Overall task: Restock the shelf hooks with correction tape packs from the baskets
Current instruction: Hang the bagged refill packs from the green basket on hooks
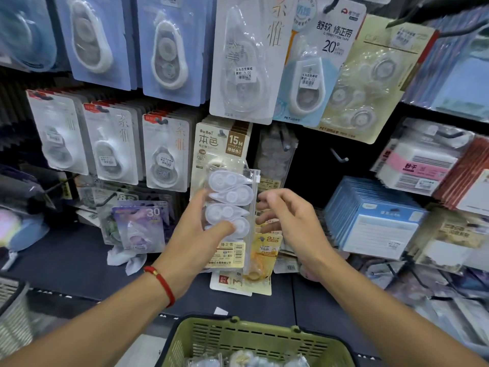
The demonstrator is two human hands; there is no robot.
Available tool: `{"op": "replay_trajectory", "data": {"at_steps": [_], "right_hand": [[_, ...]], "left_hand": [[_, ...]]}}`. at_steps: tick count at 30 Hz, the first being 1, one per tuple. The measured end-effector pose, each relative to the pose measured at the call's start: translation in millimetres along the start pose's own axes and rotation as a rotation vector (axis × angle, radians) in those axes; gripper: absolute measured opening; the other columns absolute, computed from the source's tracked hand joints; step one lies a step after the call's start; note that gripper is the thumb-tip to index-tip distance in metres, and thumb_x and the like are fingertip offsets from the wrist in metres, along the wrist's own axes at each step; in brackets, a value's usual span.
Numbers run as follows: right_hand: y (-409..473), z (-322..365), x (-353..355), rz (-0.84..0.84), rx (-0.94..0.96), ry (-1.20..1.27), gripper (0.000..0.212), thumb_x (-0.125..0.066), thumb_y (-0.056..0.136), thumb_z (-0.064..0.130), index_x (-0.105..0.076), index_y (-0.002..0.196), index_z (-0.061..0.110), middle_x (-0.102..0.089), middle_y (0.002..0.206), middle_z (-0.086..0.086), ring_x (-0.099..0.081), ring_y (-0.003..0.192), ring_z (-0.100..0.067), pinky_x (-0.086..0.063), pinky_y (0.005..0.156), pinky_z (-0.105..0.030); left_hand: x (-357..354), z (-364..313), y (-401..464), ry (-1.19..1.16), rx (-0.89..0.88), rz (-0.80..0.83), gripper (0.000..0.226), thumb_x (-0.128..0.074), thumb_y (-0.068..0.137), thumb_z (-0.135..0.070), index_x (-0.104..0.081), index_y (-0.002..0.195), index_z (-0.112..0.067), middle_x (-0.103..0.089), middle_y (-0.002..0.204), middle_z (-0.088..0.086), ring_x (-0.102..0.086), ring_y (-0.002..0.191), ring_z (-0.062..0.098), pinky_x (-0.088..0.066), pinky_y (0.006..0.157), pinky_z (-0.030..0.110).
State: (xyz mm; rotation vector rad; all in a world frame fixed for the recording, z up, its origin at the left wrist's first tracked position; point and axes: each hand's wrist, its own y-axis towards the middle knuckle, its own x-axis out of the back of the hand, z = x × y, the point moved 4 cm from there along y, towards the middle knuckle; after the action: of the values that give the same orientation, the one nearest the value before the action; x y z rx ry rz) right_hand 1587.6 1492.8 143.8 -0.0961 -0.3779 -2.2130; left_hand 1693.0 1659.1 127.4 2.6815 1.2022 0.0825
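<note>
My left hand (pixel 197 229) grips a clear zip bag of several white correction tapes (pixel 230 205), held upright in front of the shelf. A red cord bracelet circles that wrist. To the right of the bag, my right hand (pixel 288 221) hovers with its fingers spread, fingertips near the bag's zip edge and holding nothing. A bare shelf hook (pixel 340 156) sticks out of the dark panel above my right hand. Below, a green basket (pixel 254 337) holds more tape packs.
Hanging correction tape packs (pixel 164 154) fill the hooks above and to the left. A beige pack (pixel 221 144) hangs right behind the bag. Stacks of blue-covered pads (pixel 375 215) sit at the right. A grey basket (pixel 10 311) shows at the lower left.
</note>
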Motion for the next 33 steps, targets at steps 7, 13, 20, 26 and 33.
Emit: {"op": "replay_trajectory", "data": {"at_steps": [7, 13, 20, 26, 33], "right_hand": [[-9, 37, 8, -0.091, 0.149, -0.033, 0.015, -0.067, 0.103, 0.015, -0.075, 0.094, 0.006, -0.074, 0.078, -0.003, -0.067, 0.069, -0.011, -0.057, 0.06, -0.026], [-11, 31, 13, -0.275, 0.073, 0.09, 0.023, -0.067, 0.104, 0.027, -0.074, 0.09, 0.01, -0.077, 0.087, -0.011, -0.071, 0.078, -0.026, -0.061, 0.072, -0.043], [23, 44, 50, -0.432, 0.01, 0.131, 0.04, -0.064, 0.105, 0.035, -0.067, 0.093, -0.003, -0.074, 0.097, -0.024, -0.063, 0.082, -0.028, -0.058, 0.08, -0.057], [29, 37, 49, -0.39, -0.009, 0.101, 0.045, -0.069, 0.101, 0.038, -0.066, 0.085, -0.003, -0.056, 0.081, -0.014, -0.047, 0.078, -0.024, -0.045, 0.075, -0.045], [29, 35, 45, -0.41, 0.025, 0.112, 0.039, -0.068, 0.101, 0.04, -0.072, 0.085, 0.004, -0.066, 0.087, -0.021, -0.054, 0.079, -0.028, -0.051, 0.079, -0.051]], "left_hand": [[-13, -6, -9, 0.018, -0.04, 0.168, 0.06, -0.068, 0.081, -0.006, -0.063, 0.12, -0.053, -0.073, 0.121, -0.026, -0.067, 0.114, -0.006, -0.052, 0.087, 0.009], [-25, -6, -8, 0.014, 0.014, 0.25, 0.045, -0.071, 0.093, -0.007, -0.059, 0.124, -0.037, -0.076, 0.121, -0.007, -0.073, 0.113, 0.014, -0.061, 0.092, 0.032], [-40, 4, -14, -0.029, 0.095, 0.248, 0.046, -0.06, 0.1, 0.008, -0.054, 0.134, -0.023, -0.078, 0.105, 0.003, -0.074, 0.08, 0.028, -0.066, 0.078, 0.046], [-37, 1, -13, -0.109, 0.117, 0.24, 0.04, -0.061, 0.102, -0.004, -0.056, 0.138, -0.021, -0.077, 0.103, 0.013, -0.077, 0.085, 0.033, -0.066, 0.076, 0.039], [-37, -1, -10, -0.195, 0.095, 0.208, 0.037, -0.057, 0.103, 0.0, -0.058, 0.135, -0.02, -0.079, 0.096, 0.012, -0.077, 0.075, 0.028, -0.064, 0.069, 0.031]]}}
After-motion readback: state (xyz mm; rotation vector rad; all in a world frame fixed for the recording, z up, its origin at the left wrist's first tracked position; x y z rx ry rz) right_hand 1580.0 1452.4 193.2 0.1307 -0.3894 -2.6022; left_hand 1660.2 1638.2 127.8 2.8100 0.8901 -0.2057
